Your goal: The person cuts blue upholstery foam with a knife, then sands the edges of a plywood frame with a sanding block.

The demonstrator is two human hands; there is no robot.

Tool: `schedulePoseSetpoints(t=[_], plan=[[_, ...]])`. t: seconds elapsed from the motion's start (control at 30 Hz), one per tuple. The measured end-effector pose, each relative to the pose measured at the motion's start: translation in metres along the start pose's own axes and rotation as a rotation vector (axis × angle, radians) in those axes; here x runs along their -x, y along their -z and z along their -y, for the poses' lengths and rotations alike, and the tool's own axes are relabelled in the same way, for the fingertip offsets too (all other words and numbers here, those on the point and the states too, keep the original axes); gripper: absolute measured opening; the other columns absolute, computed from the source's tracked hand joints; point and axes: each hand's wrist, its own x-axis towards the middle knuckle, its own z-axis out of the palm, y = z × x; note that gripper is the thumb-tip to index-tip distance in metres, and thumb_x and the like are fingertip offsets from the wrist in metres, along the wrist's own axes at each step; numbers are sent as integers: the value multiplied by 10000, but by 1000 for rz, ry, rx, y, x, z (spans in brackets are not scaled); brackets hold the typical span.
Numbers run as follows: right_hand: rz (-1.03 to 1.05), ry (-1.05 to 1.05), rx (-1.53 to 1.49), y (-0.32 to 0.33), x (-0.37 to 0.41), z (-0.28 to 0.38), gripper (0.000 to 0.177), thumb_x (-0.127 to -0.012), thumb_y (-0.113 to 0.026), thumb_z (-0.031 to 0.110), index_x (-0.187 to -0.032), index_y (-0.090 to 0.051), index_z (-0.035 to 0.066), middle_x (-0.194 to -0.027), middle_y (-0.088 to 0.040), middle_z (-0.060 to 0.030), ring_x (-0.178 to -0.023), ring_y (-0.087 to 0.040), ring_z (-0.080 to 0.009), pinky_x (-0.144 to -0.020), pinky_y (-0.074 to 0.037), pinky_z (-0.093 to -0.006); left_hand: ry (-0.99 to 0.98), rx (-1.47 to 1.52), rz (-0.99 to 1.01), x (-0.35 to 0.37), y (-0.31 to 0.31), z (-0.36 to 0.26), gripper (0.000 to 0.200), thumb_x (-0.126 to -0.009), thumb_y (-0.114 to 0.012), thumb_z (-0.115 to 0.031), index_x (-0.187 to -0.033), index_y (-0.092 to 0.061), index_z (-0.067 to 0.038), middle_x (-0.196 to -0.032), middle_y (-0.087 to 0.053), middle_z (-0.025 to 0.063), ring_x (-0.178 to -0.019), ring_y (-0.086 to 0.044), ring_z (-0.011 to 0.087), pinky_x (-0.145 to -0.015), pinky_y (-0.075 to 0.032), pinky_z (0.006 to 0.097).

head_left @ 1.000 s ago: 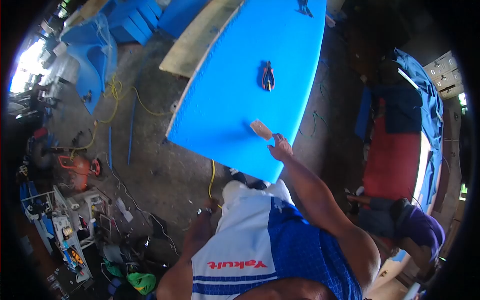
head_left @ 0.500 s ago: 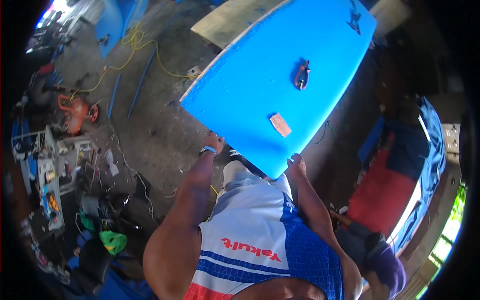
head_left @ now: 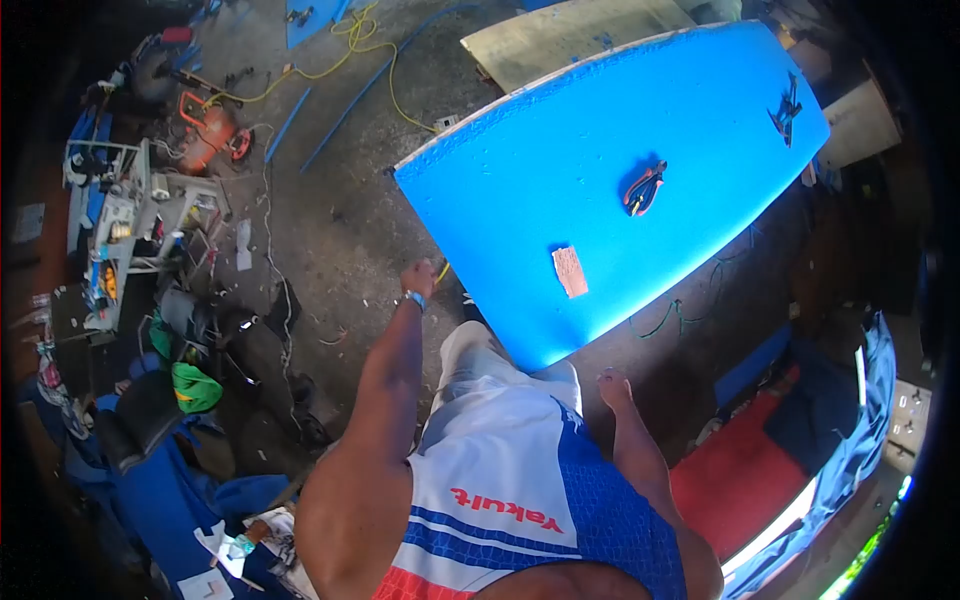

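A large blue panel (head_left: 560, 180) reaches from my waist out to the upper right, one corner right in front of my pale trousers. Off its left edge is my left hand (head_left: 419, 279), fingers curled and holding nothing, a blue band on the wrist. My right hand (head_left: 614, 386) is below the near edge, apart from the panel, its fingers folded in with nothing in them. On the panel lie pliers (head_left: 644, 189) with dark and orange handles and a small tan, rough-faced block (head_left: 570, 272). A dark tool-like thing (head_left: 786, 110) lies near the far end.
Behind the panel is a worn wooden board (head_left: 560, 50). A yellow cord (head_left: 385, 75) runs over the concrete floor, near an orange machine (head_left: 210, 138). A cluttered rack (head_left: 125, 225) stands left; a red surface (head_left: 735, 470) with blue cloth is at right.
Both my hands have let go of the panel's near edges. In view the panel has shifted right and turned clockwise, the pliers and block with it; the whole view has shifted too.
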Motion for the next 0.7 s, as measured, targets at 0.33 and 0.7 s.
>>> schedulePoseSetpoints(t=[0.33, 0.7], plan=[[-95, -108, -55, 34, 92, -14, 301, -901, -622, 326, -877, -650, 27, -905, -662, -232, -909, -684, -388, -775, -518, -502, -199, -363, -432, -156, -53, -105, 362, -955, -583, -357, -979, -782, -55, -991, -752, 195, -910, -720, 335, -828, -541, 451], [84, -374, -213, -62, 149, 90, 323, -882, -628, 388, -907, -693, 73, -975, -704, -204, -958, -689, -382, -850, -538, -485, 73, 253, -128, -241, -18, -107, 276, -889, -772, -231, -1076, -719, -35, -912, -724, 94, -756, -666, 234, -571, -528, 386]])
